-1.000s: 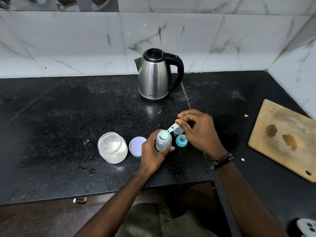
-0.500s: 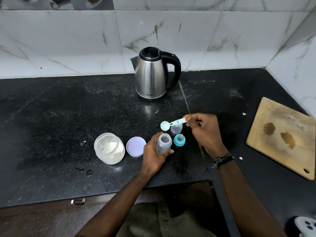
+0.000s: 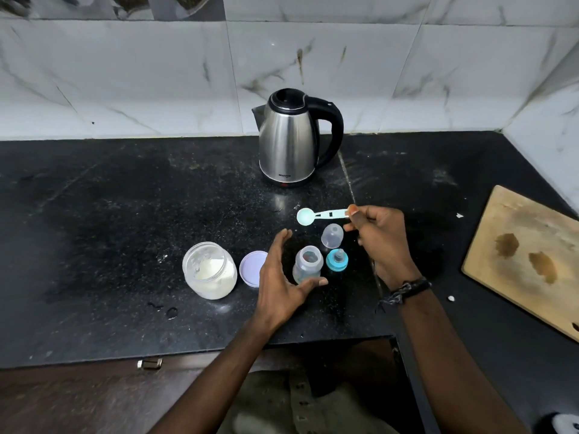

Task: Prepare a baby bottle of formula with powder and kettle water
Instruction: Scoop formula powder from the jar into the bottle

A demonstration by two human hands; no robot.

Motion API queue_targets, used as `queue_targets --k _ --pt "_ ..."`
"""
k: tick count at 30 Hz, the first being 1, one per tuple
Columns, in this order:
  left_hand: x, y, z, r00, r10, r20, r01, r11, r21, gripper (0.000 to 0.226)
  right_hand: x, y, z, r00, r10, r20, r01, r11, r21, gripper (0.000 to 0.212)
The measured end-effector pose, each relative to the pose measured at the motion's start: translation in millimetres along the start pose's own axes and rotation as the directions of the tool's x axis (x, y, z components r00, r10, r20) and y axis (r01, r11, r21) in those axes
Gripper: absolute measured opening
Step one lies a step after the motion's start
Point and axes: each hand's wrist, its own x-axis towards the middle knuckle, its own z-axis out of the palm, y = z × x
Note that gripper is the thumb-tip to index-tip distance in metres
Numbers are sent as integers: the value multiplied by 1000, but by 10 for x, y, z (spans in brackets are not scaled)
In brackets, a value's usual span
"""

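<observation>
Materials before you
Behind your clear plastic bottle [image 3: 307, 265], the kettle [image 3: 288, 142] is brushed steel; the counter [image 3: 125, 214] is glossy speckled stone.

A stained wooden cutting board [image 3: 529, 261] is seen at the right edge on the black worktop [image 3: 94, 214]; marbled white wall tiles [image 3: 125, 73] fill the upper frame.

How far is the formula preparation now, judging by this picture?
Done: powder jar and bottle stand open, lid, teat ring and clear cap set aside. In hand: right hand pinches the empty-looking scoop; left hand is open beside the bottle. Left: kettle water, closing.
</observation>
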Motion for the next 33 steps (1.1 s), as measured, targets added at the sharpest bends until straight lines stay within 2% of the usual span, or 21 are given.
queue_targets --k 4,8,11,16,19,21,23,26,33 --pt "-73 190 -286 979 101 -177 -97 995 28 105 -8 -148 162 999 9 42 -11 998 59 21" --pt "-94 274 -664 923 172 -345 -141 983 114 104 -80 -291 438 994 -37 104 31 998 58 22" --pt "-81 185 -951 901 185 -393 -119 975 187 110 -162 -363 704 980 -112 165 109 994 26 23" --pt "-172 -62 -1281 935 54 -352 9 984 176 136 -333 -345 1126 905 -287 315 332 938 -98 18" --pt "-215 -205 -1361 950 -5 -311 63 982 179 135 -456 -339 1326 818 -371 439 511 819 -260 21" --pt "-237 -282 -1378 959 -18 -283 78 977 201 129 -541 -363 1453 778 -340 529 580 713 -394 23" --pt "-257 -323 -1376 962 -45 -269 104 972 209 121 -615 -394 1558 753 -272 599 611 626 -484 23" --pt "-283 -385 -1372 963 -67 -260 120 974 191 110 -695 -428 1688 740 -191 645 622 559 -548 20" --pt "-291 -415 -1359 964 -93 -249 129 982 134 109 -723 -397 1923 790 -104 604 563 513 -648 17"
